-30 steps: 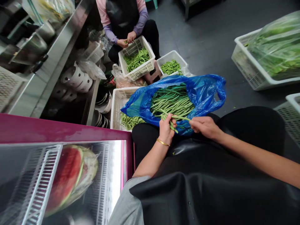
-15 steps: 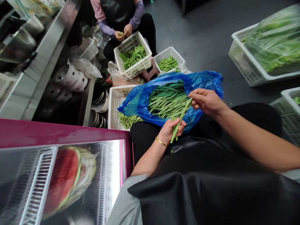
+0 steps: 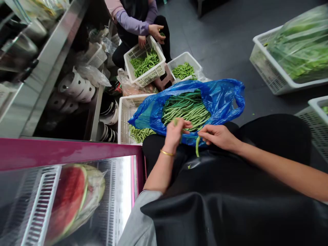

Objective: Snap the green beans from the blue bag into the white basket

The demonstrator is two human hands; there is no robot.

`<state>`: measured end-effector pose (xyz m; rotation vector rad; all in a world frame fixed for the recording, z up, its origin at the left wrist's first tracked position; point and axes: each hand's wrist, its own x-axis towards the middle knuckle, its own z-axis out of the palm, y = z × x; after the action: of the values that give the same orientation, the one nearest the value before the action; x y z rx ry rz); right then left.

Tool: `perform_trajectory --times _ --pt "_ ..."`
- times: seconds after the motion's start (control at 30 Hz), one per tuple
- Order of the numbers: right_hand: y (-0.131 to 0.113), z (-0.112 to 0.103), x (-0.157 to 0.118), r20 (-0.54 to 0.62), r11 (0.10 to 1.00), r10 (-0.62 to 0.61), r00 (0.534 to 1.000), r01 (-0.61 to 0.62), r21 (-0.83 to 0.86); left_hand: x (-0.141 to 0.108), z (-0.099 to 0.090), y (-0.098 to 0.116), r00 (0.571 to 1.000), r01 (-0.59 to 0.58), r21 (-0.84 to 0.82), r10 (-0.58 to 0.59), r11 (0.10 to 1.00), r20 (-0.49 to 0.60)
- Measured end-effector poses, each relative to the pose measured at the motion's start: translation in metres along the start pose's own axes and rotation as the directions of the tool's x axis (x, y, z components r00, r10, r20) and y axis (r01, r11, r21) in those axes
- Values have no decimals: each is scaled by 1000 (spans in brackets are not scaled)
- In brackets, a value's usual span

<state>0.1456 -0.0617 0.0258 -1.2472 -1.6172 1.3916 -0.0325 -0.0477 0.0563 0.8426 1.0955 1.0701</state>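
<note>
A blue plastic bag [image 3: 222, 99] lies open in front of my knees, with long green beans [image 3: 191, 109] heaped inside. My right hand [image 3: 216, 136] pinches a short piece of green bean [image 3: 197, 147] that hangs down at the bag's near edge. Over the near left part of the bag is my left hand [image 3: 176, 131], blurred, its fingers curled around green bean pieces that show partly at the fingertips. A white basket [image 3: 125, 118] holding bean pieces [image 3: 140, 134] stands left of the bag, partly under it.
Across from me a person's hand [image 3: 156, 32] is over a white basket [image 3: 146, 80] of beans. Behind the bag stands a smaller bean basket [image 3: 189, 56]. A crate [image 3: 279, 85] of bagged greens is at right, a glass-topped cooler [image 3: 123, 148] with watermelon [image 3: 68, 198] at left.
My left hand has moved left and up over the bag; my right hand has come down and left. The long bean between them now shows as a short hanging piece. The other person's hands have moved apart.
</note>
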Motion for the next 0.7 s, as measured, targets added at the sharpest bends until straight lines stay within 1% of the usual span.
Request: perform_trajectory --times 0.03,0.07,0.1,0.13,0.17,0.23,0.3,0.33,0.37,0.4,0.43,0.47,0.5,0.53,0.57,0.6,0.63,0.67,0.7 --pt "-1 -2 2 12 987 -99 995 100 -123 0 2 -7 991 102 47 -105 994 87" --pt "0 -4 4 14 958 -189 982 187 -217 -1 3 -14 968 184 68 -193 981 159" --pt "2 -7 6 18 928 -254 967 249 -279 -4 4 -21 946 239 70 -249 968 208" --pt "4 -10 9 22 906 -289 957 281 -316 -7 5 -27 931 267 60 -274 962 242" --pt "6 -13 11 28 897 -297 955 289 -334 -10 5 -30 925 271 49 -274 961 263" --pt "9 -16 12 47 900 -271 961 271 -343 -15 5 -32 921 248 43 -249 968 301" --pt "7 -18 9 98 926 -210 973 230 -299 -16 3 -31 901 254 50 -255 966 351" --pt "4 -18 5 147 954 -159 976 191 -233 -16 2 -31 886 269 58 -270 962 376" --pt "1 -18 0 210 983 -99 973 129 -132 -14 2 -31 868 282 73 -287 956 404" --pt "-3 -18 -5 282 999 -37 959 41 -8 -12 1 -32 844 290 105 -306 951 441" --pt "-5 -19 -11 373 991 21 928 -69 115 -10 -1 -34 820 284 145 -319 948 475" --pt "-7 -21 -15 486 961 66 872 -187 206 -7 -2 -37 809 269 179 -322 947 492" --pt "-8 -25 -18 606 925 99 789 -299 237 -3 -5 -40 817 255 188 -315 949 483" --pt "-7 -31 -17 716 903 135 685 -383 196 1 -7 -43 841 255 162 -301 953 449" --pt "-5 -38 -12 792 904 183 583 -416 97 5 -11 -46 872 272 100 -289 957 394" --pt "-1 -45 -3 815 921 246 524 -389 -27 9 -14 -48 900 297 8 -283 955 330" --pt "2 -53 11 787 936 305 536 -320 -145 13 -17 -50 918 322 -93 -286 942 275" --pt "6 -58 29 710 943 331 621 -238 -232 16 -20 -51 921 347 -177 -299 921 248" --pt "10 -61 51 597 944 309 740 -164 -285 19 -22 -52 917 369 -234 -311 900 248"
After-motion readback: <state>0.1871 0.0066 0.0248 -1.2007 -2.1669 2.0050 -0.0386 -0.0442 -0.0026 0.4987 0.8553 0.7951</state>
